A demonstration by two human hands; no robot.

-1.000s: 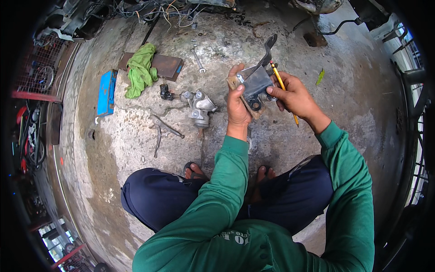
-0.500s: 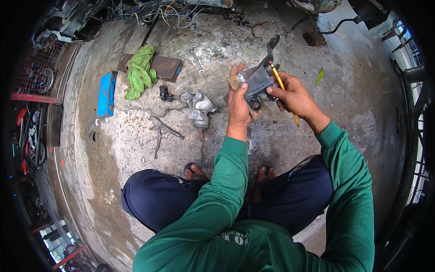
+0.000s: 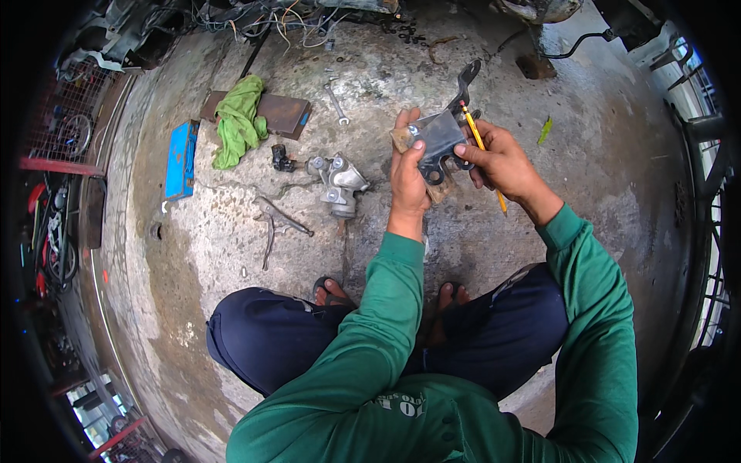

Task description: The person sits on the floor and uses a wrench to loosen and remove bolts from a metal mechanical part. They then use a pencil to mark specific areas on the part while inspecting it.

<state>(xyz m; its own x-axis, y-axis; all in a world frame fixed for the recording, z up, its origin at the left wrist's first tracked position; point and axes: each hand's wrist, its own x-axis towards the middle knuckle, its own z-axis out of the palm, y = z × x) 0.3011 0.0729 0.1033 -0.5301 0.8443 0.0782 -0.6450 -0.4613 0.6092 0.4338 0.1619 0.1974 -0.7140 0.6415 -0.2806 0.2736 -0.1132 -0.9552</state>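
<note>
A dark metal bracket [image 3: 440, 137] with a long curved arm at its far end is held up between both hands. Brownish flat pieces [image 3: 401, 140], perhaps cardboard or wood, stick out from behind it. My left hand [image 3: 408, 179] grips the bracket's left side, thumb pressed on its face. My right hand [image 3: 502, 160] pinches the bracket's right edge between thumb and fingers. A yellow pencil [image 3: 474, 133] lies across that same hand, its red eraser end pointing away. The fingers behind the bracket are partly hidden.
On the concrete floor lie a silver metal housing [image 3: 340, 181], locking pliers [image 3: 282, 220] and a wrench [image 3: 336, 104]. Farther left, a green cloth [image 3: 241, 123] drapes over a brown plate [image 3: 287, 113], beside a blue case [image 3: 181, 160]. Loose wires [image 3: 293, 23] hang at the far edge.
The bracket has tilted slightly in my hands, its face turning a little more toward me. The pencil has shifted slightly with my right hand. Both hands keep their grip.
</note>
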